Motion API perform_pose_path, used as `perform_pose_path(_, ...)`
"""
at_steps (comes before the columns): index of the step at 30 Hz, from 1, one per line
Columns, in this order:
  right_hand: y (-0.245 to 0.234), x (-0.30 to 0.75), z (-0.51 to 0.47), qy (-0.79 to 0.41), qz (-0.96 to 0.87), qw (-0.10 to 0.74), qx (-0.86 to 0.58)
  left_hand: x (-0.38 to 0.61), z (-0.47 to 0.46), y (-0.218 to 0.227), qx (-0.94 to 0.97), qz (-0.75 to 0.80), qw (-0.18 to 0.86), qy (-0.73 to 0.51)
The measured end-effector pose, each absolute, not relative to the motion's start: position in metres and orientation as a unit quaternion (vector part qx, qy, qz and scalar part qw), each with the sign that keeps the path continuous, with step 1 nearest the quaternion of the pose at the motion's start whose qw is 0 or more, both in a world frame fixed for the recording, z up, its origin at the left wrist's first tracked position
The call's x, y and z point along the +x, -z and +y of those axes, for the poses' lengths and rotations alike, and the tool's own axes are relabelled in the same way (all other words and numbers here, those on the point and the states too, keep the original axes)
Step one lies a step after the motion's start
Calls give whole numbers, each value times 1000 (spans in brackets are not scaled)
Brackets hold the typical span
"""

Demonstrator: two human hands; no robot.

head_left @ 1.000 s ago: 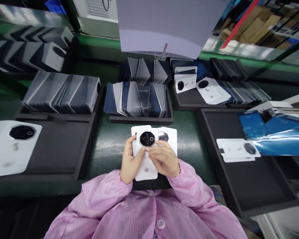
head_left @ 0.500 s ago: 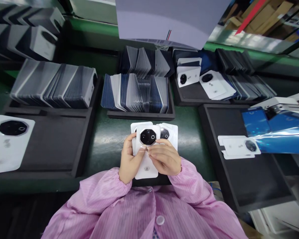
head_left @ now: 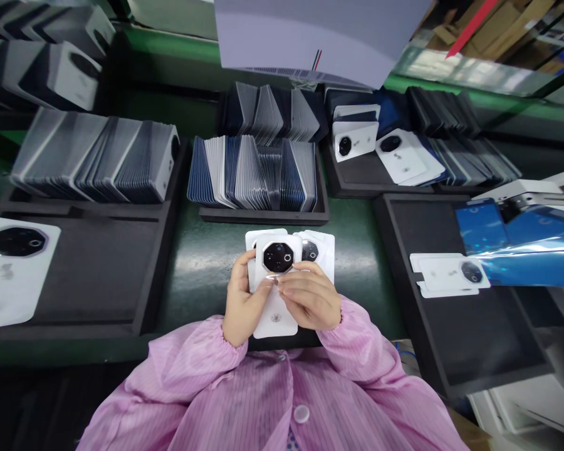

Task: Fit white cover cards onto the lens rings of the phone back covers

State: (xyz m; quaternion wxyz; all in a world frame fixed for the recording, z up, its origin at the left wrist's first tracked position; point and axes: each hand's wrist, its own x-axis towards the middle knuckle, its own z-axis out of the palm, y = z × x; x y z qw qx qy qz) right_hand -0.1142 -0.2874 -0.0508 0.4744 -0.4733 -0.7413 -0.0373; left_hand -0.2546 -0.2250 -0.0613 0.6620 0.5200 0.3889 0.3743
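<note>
Before the cover tray [head_left: 263,216], our left hand [head_left: 242,307] clasps a thin, stiff, likely light back cover [head_left: 276,318] by its edges while our right hand [head_left: 313,300] pinches at its face.

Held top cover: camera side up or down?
Up: top cover shows its black lens ring, gripped by left hand and right hand.

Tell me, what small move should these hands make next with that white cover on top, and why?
Probably, though it is only a guess, the right hand should lift the top cover a little off the pile. Its fingertips pinch that cover just below the black camera ring, meeting the thumb of the left hand, whose grip cradles the fanned covers behind.
</note>
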Motion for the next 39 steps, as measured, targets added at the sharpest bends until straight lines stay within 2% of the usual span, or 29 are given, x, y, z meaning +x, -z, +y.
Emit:
perform_pose_path(9,52,-115,-288,39,-739,482,-470,-255,-225,64,513,391,662,-382)
perform_pose_path(13,51,-116,-287,57,-651,489,-577,-253,-227,62,474,394,692,-376)
perform_pose_path(16,49,-113,-285,-25,-567,458,-684,-252,-228,60,452,390,715,-364)
perform_pose_path(19,47,-107,-284,-123,-545,449,-698,-251,-227,59,424,377,748,-345)
perform_pose_path(21,46,-99,-285,-143,-527,474,-690,-250,-227,59,409,372,761,-339)
perform_pose_path(25,45,-70,-293,-162,-408,591,-677,-250,-225,58,404,389,753,-345)
perform_pose_path(28,47,-49,-302,-112,-319,634,-695,-251,-224,57,394,400,746,-357)
perform_pose_path(31,54,-44,-305,-89,-338,573,-741,-251,-224,55,390,404,739,-372)
perform_pose_path(34,66,-54,-301,-111,-411,434,-794,-250,-224,52,391,400,740,-373)
perform_pose_path(36,71,-62,-297,-77,-454,355,-814,-249,-224,51,388,396,747,-367)
perform_pose_path(39,69,-71,-292,14,-491,325,-808,-248,-224,52,386,391,754,-360)
